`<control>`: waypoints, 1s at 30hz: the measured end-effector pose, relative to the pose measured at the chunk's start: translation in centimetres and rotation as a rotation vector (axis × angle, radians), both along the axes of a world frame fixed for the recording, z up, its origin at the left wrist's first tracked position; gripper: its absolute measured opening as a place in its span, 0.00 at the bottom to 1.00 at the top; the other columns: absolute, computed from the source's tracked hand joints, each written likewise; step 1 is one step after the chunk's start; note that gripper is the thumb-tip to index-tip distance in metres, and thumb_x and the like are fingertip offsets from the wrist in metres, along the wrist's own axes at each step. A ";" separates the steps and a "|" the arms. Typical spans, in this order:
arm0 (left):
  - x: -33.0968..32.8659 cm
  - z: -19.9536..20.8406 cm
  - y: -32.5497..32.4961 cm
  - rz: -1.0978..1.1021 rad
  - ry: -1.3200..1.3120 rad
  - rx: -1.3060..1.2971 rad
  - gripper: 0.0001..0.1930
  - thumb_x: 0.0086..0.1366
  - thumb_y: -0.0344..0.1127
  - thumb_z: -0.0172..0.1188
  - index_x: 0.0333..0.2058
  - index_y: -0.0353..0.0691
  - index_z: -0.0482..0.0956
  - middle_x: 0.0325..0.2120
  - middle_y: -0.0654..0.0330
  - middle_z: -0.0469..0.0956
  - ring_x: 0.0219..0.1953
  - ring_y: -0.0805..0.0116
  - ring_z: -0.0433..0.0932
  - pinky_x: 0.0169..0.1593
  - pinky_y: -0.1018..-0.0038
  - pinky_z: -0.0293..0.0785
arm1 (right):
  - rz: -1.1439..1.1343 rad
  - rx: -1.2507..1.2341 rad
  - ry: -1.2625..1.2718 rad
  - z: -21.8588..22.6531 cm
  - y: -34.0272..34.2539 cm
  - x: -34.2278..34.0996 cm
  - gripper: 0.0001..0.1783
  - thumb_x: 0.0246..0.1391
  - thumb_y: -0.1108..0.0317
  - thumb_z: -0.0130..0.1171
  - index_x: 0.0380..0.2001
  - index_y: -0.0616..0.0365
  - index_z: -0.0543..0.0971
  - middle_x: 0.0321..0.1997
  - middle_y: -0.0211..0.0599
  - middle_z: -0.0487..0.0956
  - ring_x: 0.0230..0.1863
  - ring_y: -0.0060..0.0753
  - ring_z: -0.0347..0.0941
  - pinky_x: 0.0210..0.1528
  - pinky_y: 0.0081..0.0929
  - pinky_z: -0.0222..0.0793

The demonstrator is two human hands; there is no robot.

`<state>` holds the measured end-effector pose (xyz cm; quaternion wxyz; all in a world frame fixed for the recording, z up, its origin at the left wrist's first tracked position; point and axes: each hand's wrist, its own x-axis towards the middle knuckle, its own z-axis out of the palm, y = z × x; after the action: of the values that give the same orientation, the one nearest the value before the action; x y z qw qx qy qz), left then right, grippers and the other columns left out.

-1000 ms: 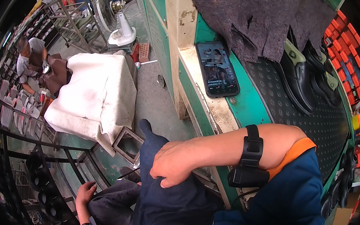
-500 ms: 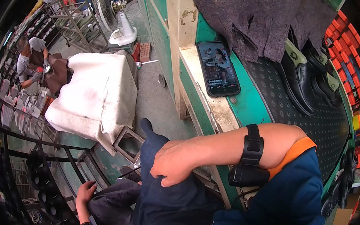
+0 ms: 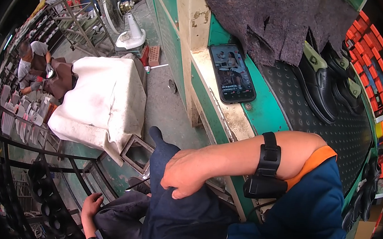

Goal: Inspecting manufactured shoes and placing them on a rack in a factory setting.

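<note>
My right hand (image 3: 185,174) rests on the dark blue cloth (image 3: 170,210) over my raised leg. Its fingers are curled under and the thumb is tucked in, with nothing visible in them. At the lower left, my left hand (image 3: 92,202) lies loosely against my dark trousers (image 3: 118,217), fingers slightly bent and apart, holding nothing. A phone (image 3: 232,73) with a lit screen lies on the green and cream bench ledge (image 3: 267,111), beyond my right forearm. To its right, black shoes (image 3: 318,88) with green insides stand on a studded black mat (image 3: 334,139), partly under a ragged grey-purple cloth (image 3: 276,21).
A white cloth-covered block (image 3: 100,96) stands on the floor ahead left, with a fan (image 3: 130,34) behind it. At far left a co-worker (image 3: 34,63) handles something small. Dark racks (image 3: 39,187) stand on the near left; red bins (image 3: 377,64) line the far right.
The co-worker's head has dipped slightly and their gloved hands have drawn closer together. The picture on the phone has changed a little. Both of my hands stay where they were.
</note>
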<state>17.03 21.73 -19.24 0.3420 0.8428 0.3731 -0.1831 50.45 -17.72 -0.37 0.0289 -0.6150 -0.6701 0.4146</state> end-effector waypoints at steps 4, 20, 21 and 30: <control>0.3 0.7 -0.6 -0.037 0.017 0.050 0.22 0.65 0.40 0.62 0.53 0.32 0.80 0.44 0.46 0.84 0.47 0.58 0.84 0.51 0.66 0.78 | 0.010 -0.013 -0.004 0.0 0.0 0.0 0.23 0.57 0.54 0.58 0.51 0.56 0.81 0.49 0.50 0.82 0.56 0.54 0.76 0.58 0.47 0.69; 0.4 0.8 -0.7 0.004 0.030 0.032 0.22 0.65 0.40 0.62 0.52 0.32 0.80 0.44 0.47 0.84 0.48 0.58 0.84 0.52 0.66 0.78 | -0.002 0.012 0.007 -0.2 0.0 0.1 0.22 0.56 0.54 0.58 0.49 0.57 0.81 0.48 0.51 0.82 0.56 0.54 0.76 0.58 0.47 0.69; 0.2 0.5 -0.5 -0.005 0.020 0.035 0.22 0.65 0.40 0.62 0.52 0.32 0.80 0.44 0.46 0.84 0.48 0.57 0.84 0.52 0.66 0.78 | 0.001 0.008 0.006 -0.2 0.0 0.1 0.23 0.56 0.54 0.58 0.49 0.57 0.81 0.49 0.51 0.82 0.56 0.54 0.76 0.58 0.47 0.69; -0.7 -1.2 1.1 -0.026 -0.002 0.018 0.22 0.64 0.40 0.62 0.52 0.32 0.81 0.44 0.47 0.84 0.48 0.57 0.84 0.53 0.66 0.78 | 0.010 -0.006 -0.005 -0.1 0.1 0.1 0.24 0.57 0.53 0.58 0.52 0.56 0.80 0.50 0.50 0.82 0.56 0.53 0.76 0.58 0.47 0.69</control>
<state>16.31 22.86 -20.46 0.3325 0.8508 0.3632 -0.1834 50.55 -17.66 -0.49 0.0234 -0.6129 -0.6719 0.4153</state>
